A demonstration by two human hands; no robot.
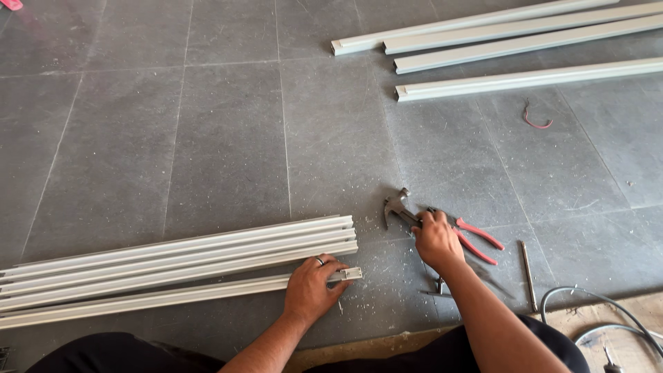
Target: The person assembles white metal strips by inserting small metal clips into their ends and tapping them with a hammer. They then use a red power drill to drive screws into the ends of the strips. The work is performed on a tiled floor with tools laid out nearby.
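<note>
Steel claw hammer (399, 207) at lower centre: my right hand (436, 240) wraps its handle; my left hand (312, 288) lies flat, pinning the long grey aluminium channel (159, 298) steady

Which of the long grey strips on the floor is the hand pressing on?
The left hand presses the nearest strip, the one lying alone closest to the person, with its end poking past the fingers. The other strips beside it lie bundled together, untouched.

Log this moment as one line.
left hand: pressing nearest grey channel strip | right hand: gripping claw hammer | red-handled pliers: beside, on tiled floor
</note>
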